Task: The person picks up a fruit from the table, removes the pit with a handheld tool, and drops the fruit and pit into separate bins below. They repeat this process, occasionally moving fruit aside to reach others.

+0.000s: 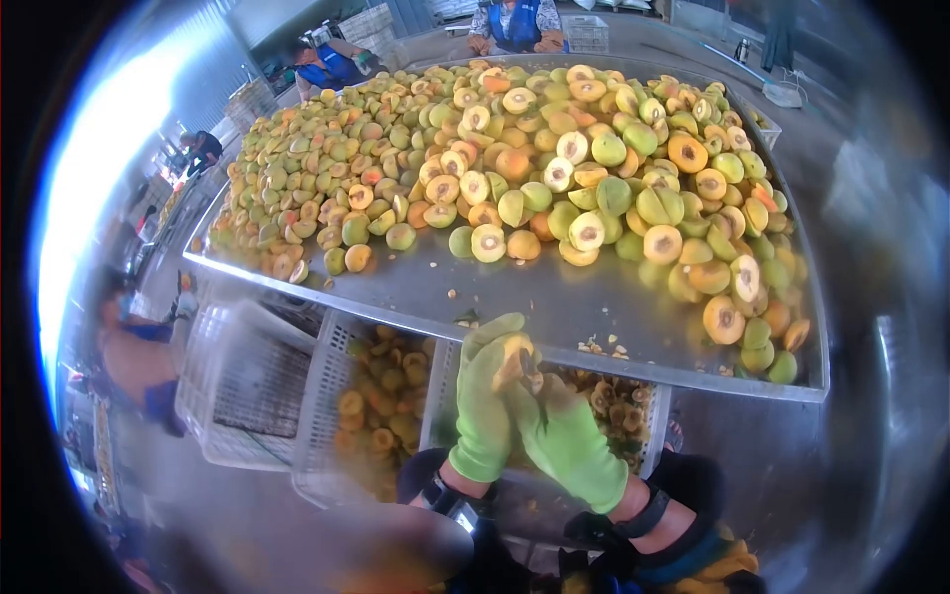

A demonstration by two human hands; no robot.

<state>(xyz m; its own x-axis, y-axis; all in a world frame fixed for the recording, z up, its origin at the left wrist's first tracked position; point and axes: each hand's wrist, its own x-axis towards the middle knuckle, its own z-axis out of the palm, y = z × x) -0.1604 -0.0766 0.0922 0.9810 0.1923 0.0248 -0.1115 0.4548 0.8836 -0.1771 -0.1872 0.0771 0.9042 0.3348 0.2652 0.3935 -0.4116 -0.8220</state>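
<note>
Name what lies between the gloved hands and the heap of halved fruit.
Head view: a strip of metal table, bare except for small scraps near its front edge.

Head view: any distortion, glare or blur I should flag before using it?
In the head view, strong fisheye bends the metal table edge and leaves dark corners; white glare washes out the picture's left side; the fruit pile is sharp, while the crates and lower edge are smeared; the gloved left hand holding a fruit half is fairly clear.

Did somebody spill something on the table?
Yes, a little. Small fruit scraps lie scattered on the bare metal table near its front edge, apart from the heap of halved fruit. The left hand holds a fruit half.
</note>
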